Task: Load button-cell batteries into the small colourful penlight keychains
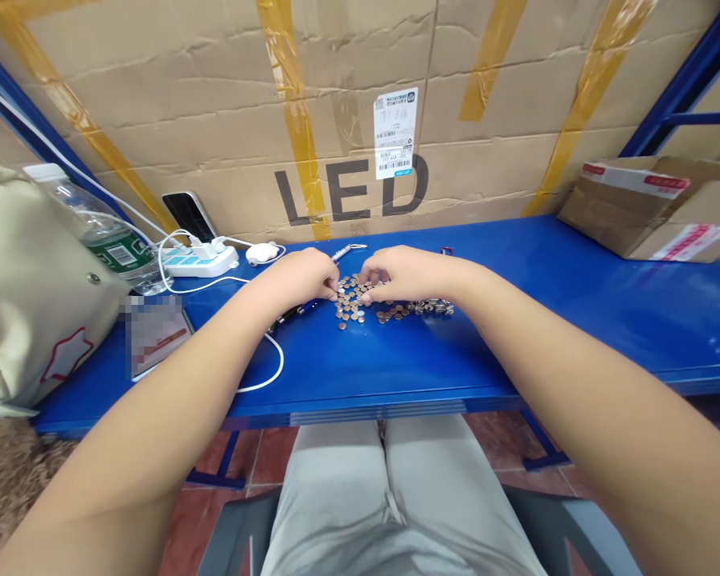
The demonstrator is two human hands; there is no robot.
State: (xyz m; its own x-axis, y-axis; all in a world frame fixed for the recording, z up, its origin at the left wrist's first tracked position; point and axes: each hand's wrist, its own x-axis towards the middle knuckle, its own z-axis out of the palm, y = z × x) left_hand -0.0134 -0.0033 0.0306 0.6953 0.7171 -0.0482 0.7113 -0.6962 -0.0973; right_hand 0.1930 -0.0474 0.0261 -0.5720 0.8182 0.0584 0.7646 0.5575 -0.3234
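Small round copper-coloured metal discs (350,308) lie scattered on the blue table (336,368). At their left edge is my left hand (313,274), thumb and fingers pinched together; whatever is between the fingertips is too small to make out. My right hand (396,270) hovers over or rests on the discs from the right, its thumb and curved fingers apart. Some discs are hidden beneath it. To the right of the discs, small silvery metal pieces (435,306) lie in a heap. Dark pen-like tools (297,314) lie partly behind my left wrist.
A white power strip (201,261) with cables and a phone (187,214) stand at the back left. Nearby are a plastic bottle (117,248) and a beige bag (30,280). An open cardboard box (630,212) sits at the right. A large LED carton (216,104) walls off the back.
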